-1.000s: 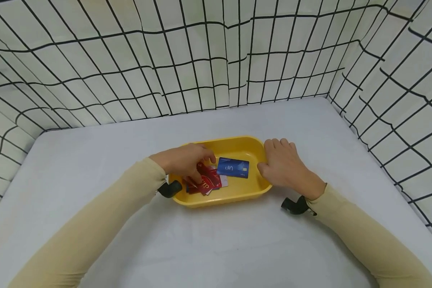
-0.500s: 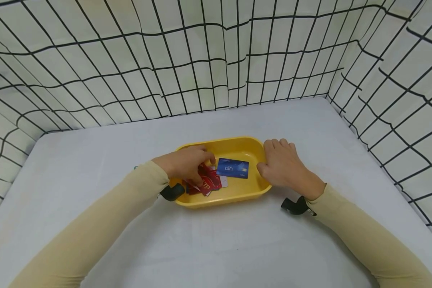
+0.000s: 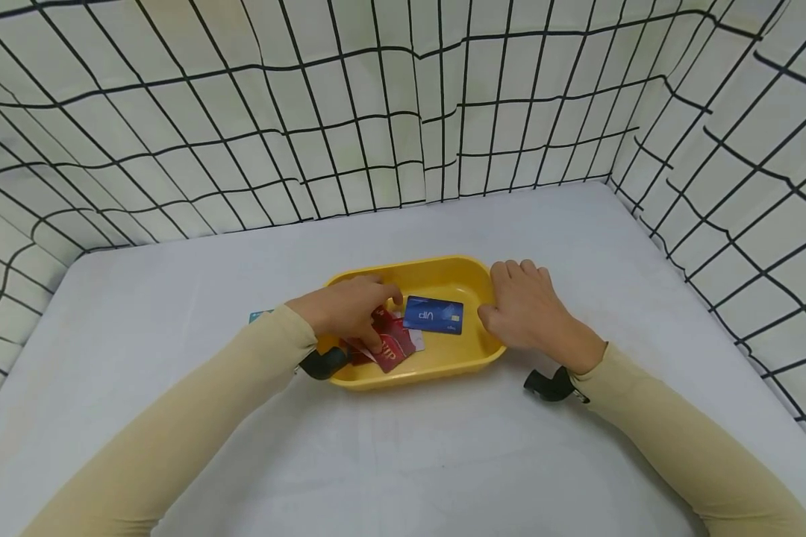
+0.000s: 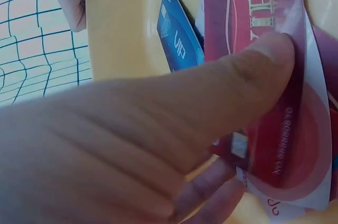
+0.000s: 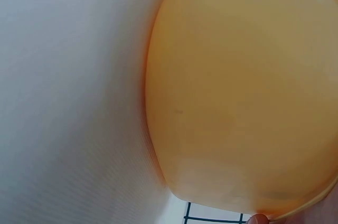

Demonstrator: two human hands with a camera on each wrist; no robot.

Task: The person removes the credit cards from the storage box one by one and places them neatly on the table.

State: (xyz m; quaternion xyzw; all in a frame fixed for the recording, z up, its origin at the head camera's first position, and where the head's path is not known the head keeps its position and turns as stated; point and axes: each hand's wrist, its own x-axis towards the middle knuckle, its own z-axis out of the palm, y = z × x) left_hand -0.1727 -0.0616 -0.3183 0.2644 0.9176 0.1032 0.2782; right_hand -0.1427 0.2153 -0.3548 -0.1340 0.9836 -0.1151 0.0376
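Observation:
A yellow plastic tray (image 3: 458, 352) holds several cards. My left hand (image 3: 345, 306) reaches into its left part and pinches a red VIP card (image 3: 399, 350), the thumb lying across its face in the left wrist view. More red and white cards lie under and beside that card, partly hidden by the hand. To the right of them a blue VIP card (image 3: 433, 314) lies in the tray. My right hand (image 3: 525, 307) grips the tray's right end. In the right wrist view the tray's outer wall (image 5: 237, 92) fills most of the picture, with a fingertip at the bottom.
On the white tabletop (image 3: 403, 455), left of the tray, a teal card (image 3: 259, 315) shows partly behind the left sleeve. Black wire grid (image 3: 359, 119) against white cloth closes off the back and sides.
The left hand has shifted slightly right, uncovering the teal card on the table. The red card under its thumb has turned and stands out from the pile. The right hand holds its place.

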